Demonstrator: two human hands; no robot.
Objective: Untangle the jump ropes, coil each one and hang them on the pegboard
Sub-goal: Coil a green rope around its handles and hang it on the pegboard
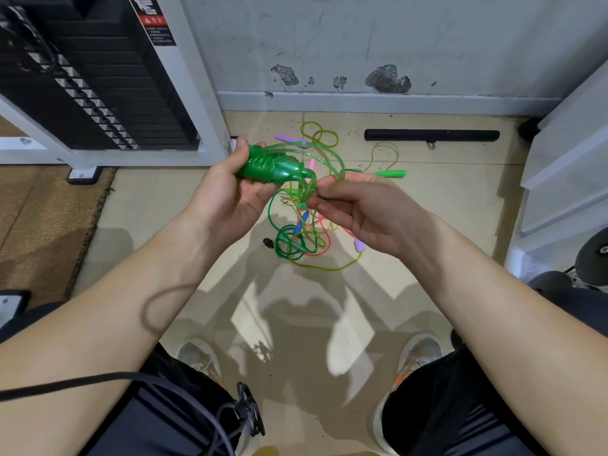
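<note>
Left forearm [115, 324] is sitting nearest. Left hand [230, 192] is gripping the wound green translucent plastic jump rope [266, 166] above the multicoloured rope tangle [304, 240] on the floor. Right hand [358, 209] is pinching its loose cord [306, 187]. Best to be wrapping it snug and even.

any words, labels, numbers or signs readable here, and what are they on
Nothing can be read for certain.
Warning sticker on the weight machine: white print and a red band with triangle signs, too small and blurred to read.
Pale tags on the weight plates: too blurred to read.
</note>
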